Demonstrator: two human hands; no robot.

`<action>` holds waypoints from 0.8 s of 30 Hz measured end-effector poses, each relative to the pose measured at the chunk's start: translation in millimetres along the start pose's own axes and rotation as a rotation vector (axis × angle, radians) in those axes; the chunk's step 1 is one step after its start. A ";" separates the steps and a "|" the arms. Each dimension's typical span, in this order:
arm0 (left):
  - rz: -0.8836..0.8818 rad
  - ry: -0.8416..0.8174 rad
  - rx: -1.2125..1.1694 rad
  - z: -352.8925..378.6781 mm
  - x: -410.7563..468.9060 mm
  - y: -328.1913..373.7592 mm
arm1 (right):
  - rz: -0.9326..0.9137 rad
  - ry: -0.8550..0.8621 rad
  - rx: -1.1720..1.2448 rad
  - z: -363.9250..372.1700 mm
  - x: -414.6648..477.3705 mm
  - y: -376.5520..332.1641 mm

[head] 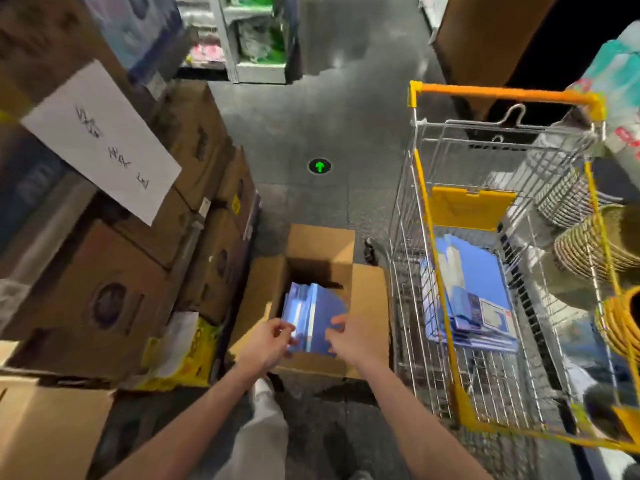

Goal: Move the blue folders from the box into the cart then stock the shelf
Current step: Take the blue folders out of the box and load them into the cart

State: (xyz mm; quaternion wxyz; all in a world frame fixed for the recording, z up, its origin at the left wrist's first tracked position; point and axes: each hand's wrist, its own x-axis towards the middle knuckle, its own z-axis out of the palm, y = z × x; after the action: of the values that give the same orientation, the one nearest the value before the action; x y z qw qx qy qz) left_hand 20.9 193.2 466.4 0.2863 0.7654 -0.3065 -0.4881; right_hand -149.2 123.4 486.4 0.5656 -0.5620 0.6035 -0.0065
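Observation:
An open cardboard box (pixel 369 299) stands on the floor in front of me. A bundle of blue folders (pixel 311 315) sticks out of it, tilted toward me. My left hand (pixel 268 341) grips the bundle's near left edge and my right hand (pixel 349 336) grips its near right edge. To the right stands a wire shopping cart (pixel 408 271) with yellow trim and an orange handle. A stack of blue folders (pixel 474 289) lies flat on the cart's bottom.
Stacked cardboard cartons (pixel 194 216) with a white paper sign (pixel 100 140) line the left side. Woven baskets (pixel 595 237) and a yellow coil (pixel 620 323) crowd the right of the cart. Dark floor with a green arrow marker (pixel 319 165) leads to shelving (pixel 256 36) ahead.

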 end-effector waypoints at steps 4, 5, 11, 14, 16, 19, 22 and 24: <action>-0.051 0.009 -0.056 -28.5 56.5 -18.4 | 0.065 -0.015 -0.066 25.8 50.4 -21.6; -0.070 0.007 -0.070 -36.0 74.9 -22.9 | 0.078 -0.014 -0.100 34.5 67.8 -28.1; -0.220 -0.039 -0.129 -63.2 161.4 -48.5 | 0.156 0.024 -0.228 62.5 153.8 -44.8; -0.275 -0.081 -0.116 -63.8 190.8 -61.2 | 0.215 -0.009 -0.209 73.0 188.6 -39.2; -0.302 -0.134 -0.117 -57.2 206.9 -71.7 | 0.252 -0.020 -0.185 80.8 210.8 -27.3; -0.323 -0.199 -0.121 -40.5 232.6 -90.5 | 0.287 -0.016 -0.158 91.9 240.6 1.7; -0.422 -0.205 -0.154 -14.1 269.1 -125.5 | 0.334 0.013 -0.148 104.1 275.5 42.6; -0.478 -0.207 -0.193 6.7 290.8 -147.8 | 0.377 0.013 -0.115 111.6 302.7 71.6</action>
State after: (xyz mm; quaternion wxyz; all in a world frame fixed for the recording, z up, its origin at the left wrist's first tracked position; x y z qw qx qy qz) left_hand 140.3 70.4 188.7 0.2019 0.7312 -0.0969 -0.6443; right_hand -38.0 12.3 195.7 0.5200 -0.4702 0.7011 0.1306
